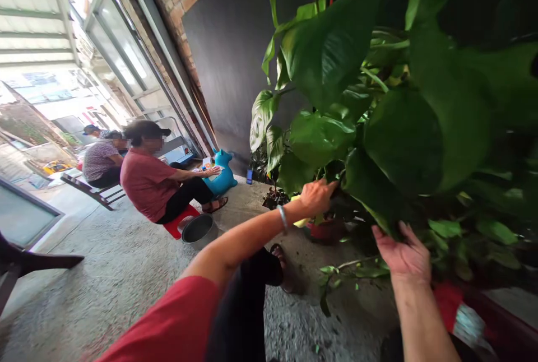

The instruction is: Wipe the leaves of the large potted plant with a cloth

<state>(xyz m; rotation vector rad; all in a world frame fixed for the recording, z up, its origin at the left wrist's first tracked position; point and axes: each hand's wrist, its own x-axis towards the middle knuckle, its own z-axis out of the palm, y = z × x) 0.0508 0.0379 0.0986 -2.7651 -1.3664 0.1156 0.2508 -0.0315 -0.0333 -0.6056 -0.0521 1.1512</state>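
Observation:
A large plant with broad green leaves [323, 54] fills the upper right. My left hand [316, 198], with a bracelet on the wrist, reaches in among its lower stems. Its fingers are curled closed, and leaves and shadow hide what they grip, if anything. My right hand [406, 255] is palm up under a large dark leaf [374, 188]. The fingers and thumb are apart, touching or very near the lower edge of this leaf. Below my left hand is a reddish pot [325, 230], partly hidden, with yellowed leaves beside it.
Cut leafy stems [357, 267] lie on the concrete floor [138, 289]. A seated person [147, 177] has a hand on a blue animal-shaped toy [222, 174]. Near that person stands a grey bucket [199, 231]. Another person [101, 160] sits farther back. A dark board [235, 54] leans behind the plant.

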